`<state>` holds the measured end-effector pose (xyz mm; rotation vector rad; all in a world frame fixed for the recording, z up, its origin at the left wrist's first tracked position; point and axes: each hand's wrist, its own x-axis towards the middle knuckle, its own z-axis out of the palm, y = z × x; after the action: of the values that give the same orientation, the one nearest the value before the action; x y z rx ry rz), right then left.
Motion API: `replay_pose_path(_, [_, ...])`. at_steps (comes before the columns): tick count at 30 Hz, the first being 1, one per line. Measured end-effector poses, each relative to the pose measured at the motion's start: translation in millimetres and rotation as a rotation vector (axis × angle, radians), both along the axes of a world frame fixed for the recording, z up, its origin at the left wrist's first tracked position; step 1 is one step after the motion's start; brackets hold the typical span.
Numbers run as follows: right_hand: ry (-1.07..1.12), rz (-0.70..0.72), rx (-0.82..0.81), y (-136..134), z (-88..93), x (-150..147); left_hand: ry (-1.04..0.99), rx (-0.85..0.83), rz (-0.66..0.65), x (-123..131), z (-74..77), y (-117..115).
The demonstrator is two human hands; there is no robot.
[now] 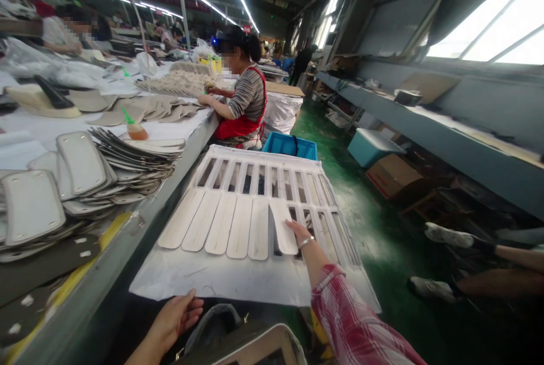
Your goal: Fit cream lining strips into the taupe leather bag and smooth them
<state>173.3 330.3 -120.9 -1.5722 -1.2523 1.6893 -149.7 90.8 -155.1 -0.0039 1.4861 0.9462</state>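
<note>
A white board [238, 283] with two rows of long slots lies in front of me. Several cream rounded strips [218, 224] lie side by side over the near row, from its left end. My right hand [301, 233] pinches the right edge of another cream strip [283, 229], which sits slightly tilted over the same row, just right of the others. Off the board's near left edge, my left hand [181, 315] is held with fingers loosely apart and nothing in it. Below the board is a dark bag-like item with a pale-edged panel [259, 348], partly cut off.
On the left, a long table [170, 175] carries stacked pale panels [34, 206] and a glue bottle [137, 131] with a green tip. A co-worker in a red apron [238, 121] sits beyond, near a blue crate [291, 145]. Another person's shoes [448, 236] show at right.
</note>
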Motion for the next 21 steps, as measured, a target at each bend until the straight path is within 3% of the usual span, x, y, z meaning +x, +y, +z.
replay_pose_path(5, [0.189,0.094,-0.008,-3,20.2,-7,-0.007,0.047,-0.074,14,14.4,8])
replay_pose_path(9, [0.314,0.034,0.156,12,68.3,1,-0.009,0.078,-0.220,27,28.0,6])
replay_pose_path(11, [0.351,0.005,0.238,14,96.7,14,0.102,0.089,-0.322,23,36.9,3])
replay_pose_path(13, [0.376,0.024,0.278,6,121.7,26,0.252,0.139,-0.444,8,55.5,6])
replay_pose_path(15, [0.402,0.081,0.275,-11,141.0,27,0.391,0.272,-0.524,-10,91.2,13])
replay_pose_path(16, [0.417,0.117,0.263,-23,148.8,23,0.435,0.392,-0.514,-16,115.7,16])
replay_pose_path(17, [0.436,0.151,0.247,-35,155.9,15,0.515,0.511,-0.404,-19,143.3,19])
replay_pose_path(18, [0.458,0.188,0.229,-49,162.9,3,0.615,0.645,-0.261,-17,172.1,20])
replay_pose_path(19, [0.478,0.222,0.209,-64,170.1,-11,0.690,0.792,-0.224,-10,200.0,19])
replay_pose_path(21, [0.497,0.282,0.161,-98,186.6,-44,0.757,1.056,-0.262,16,245.7,11])
